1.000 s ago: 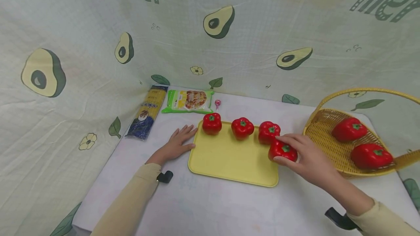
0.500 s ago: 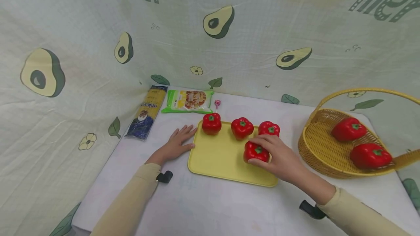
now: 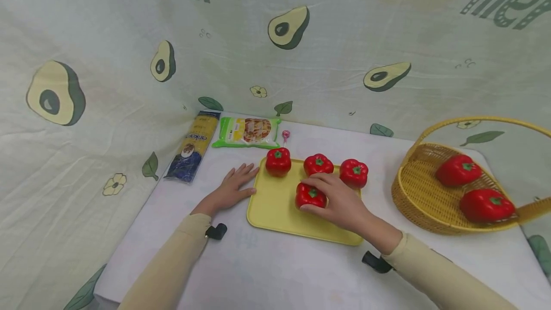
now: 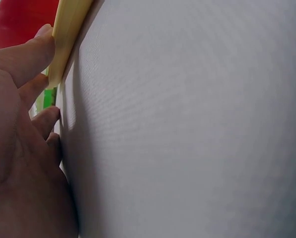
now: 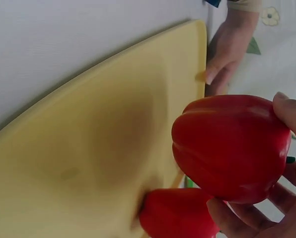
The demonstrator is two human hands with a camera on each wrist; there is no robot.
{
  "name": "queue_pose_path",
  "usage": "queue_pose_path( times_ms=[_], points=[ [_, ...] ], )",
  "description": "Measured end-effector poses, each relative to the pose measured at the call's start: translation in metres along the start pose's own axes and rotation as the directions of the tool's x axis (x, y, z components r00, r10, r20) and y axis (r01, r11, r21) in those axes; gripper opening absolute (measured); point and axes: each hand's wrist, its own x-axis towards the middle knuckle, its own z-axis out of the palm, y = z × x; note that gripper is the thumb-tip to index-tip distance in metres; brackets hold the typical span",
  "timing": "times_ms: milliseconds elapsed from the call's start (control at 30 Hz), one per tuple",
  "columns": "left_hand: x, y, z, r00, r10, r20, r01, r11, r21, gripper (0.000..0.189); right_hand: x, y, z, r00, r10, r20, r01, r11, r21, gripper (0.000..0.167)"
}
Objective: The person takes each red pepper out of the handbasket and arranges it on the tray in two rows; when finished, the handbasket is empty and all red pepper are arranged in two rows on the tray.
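Note:
My right hand (image 3: 340, 202) grips a red bell pepper (image 3: 311, 196) between thumb and fingers, over the middle of a yellow tray (image 3: 275, 214). In the right wrist view this bell pepper (image 5: 232, 146) hangs above the tray's surface, casting a shadow on it. Along the tray's far edge are three more red bell peppers, one at the left corner (image 3: 278, 162), one in the middle (image 3: 318, 164) and one at the right (image 3: 354, 173). My left hand (image 3: 230, 190) lies flat on the table, fingers spread, its fingertips at the tray's left rim; the left wrist view shows thumb and finger touching that rim (image 4: 68, 34).
A yellow wicker basket (image 3: 413, 204) with a tall handle stands at the right, holding two red bell peppers (image 3: 486, 204). Behind the tray lie a green-and-white food packet (image 3: 249, 132), a lollipop (image 3: 286, 135) and a blue-and-gold pasta packet (image 3: 193, 147). A patterned cloth hangs behind.
My right hand has carried the held bell pepper leftward, from the tray's right edge to above its middle. My left hand has stayed at the left rim.

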Motion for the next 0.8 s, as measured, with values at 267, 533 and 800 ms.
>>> queue_pose_path(
  times_ms=[267,533,800],
  points=[
    [0.0,0.001,-0.001,1.0,-0.005,0.0,0.005,1.0,0.013,0.071,0.019,-0.009,0.014,1.0,-0.011,0.006,0.011,0.999,0.041,0.068],
    [-0.001,0.001,-0.001,1.0,-0.013,0.0,0.013,1.0,0.003,0.071,0.038,-0.017,0.032,0.999,-0.043,0.015,0.042,0.997,0.06,0.067],
    [-0.001,0.002,-0.001,1.0,-0.016,0.001,0.016,1.0,0.006,0.072,0.047,-0.024,0.049,0.997,-0.055,0.049,0.052,0.997,0.058,0.069]
  ],
)
